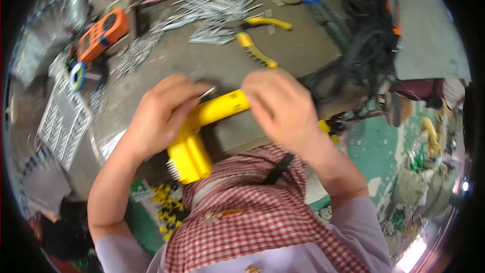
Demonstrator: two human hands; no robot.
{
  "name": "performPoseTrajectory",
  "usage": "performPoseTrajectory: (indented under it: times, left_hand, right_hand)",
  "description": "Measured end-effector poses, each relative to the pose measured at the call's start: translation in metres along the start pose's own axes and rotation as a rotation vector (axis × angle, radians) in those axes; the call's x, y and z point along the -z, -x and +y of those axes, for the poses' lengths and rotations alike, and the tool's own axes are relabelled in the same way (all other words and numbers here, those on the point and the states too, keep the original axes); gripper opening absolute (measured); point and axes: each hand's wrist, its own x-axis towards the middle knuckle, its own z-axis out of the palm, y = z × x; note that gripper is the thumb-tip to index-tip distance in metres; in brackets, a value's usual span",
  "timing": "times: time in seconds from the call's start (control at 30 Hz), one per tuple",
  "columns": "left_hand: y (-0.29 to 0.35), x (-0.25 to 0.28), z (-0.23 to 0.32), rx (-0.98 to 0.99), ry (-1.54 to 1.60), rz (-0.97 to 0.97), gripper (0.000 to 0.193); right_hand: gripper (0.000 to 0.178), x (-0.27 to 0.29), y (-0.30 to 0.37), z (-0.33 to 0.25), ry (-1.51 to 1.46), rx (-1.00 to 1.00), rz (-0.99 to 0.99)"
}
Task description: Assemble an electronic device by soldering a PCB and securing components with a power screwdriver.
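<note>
A yellow plastic tool (217, 109) lies slantwise between my hands above the near edge of the bench. A block-shaped yellow head (189, 159) hangs at its lower left, with a row of pale metal teeth along one side. My left hand (164, 111) is closed around the tool near that head. A short shiny metal piece (208, 92) sticks out by its fingertips; how it is held I cannot tell. My right hand (280, 106) is closed on the tool's right end and covers it. Small dark holes show in the yellow plastic beside my right fingers.
Loose metal rods (212, 7) are heaped across the bench (313, 45), near curved yellow handle pieces (255, 50). An orange meter (103, 35) and a white perforated tray (65, 114) stand left. Black cables (361, 45) pile up right. Another person's dark-haired head (65, 227) is at lower left.
</note>
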Motion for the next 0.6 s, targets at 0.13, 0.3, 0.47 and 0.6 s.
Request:
performPoseTrajectory:
  times: [0.13, 0.3, 0.47, 0.6]
  left_hand:
    - [0.004, -0.008, 0.013, -0.119, -0.249, 0.079, 0.032]
    - [0.002, -0.009, 0.010, -0.195, -0.407, 0.053, 0.032]
    - [0.022, -0.004, 0.010, -0.013, -0.221, 0.034, 0.033]
    - [0.042, -0.003, 0.012, -0.011, -0.223, 0.067, 0.042]
  right_hand:
    - [0.013, 0.082, 0.001, 0.067, 0.769, -0.065, -0.088]
    - [0.026, 0.108, -0.016, 0.077, 1.038, -0.618, -0.417]
    - [0.057, 0.114, -0.013, 0.146, 0.874, -0.580, -0.421]
    - [0.064, 0.124, -0.007, 0.147, 0.651, -0.563, -0.148]
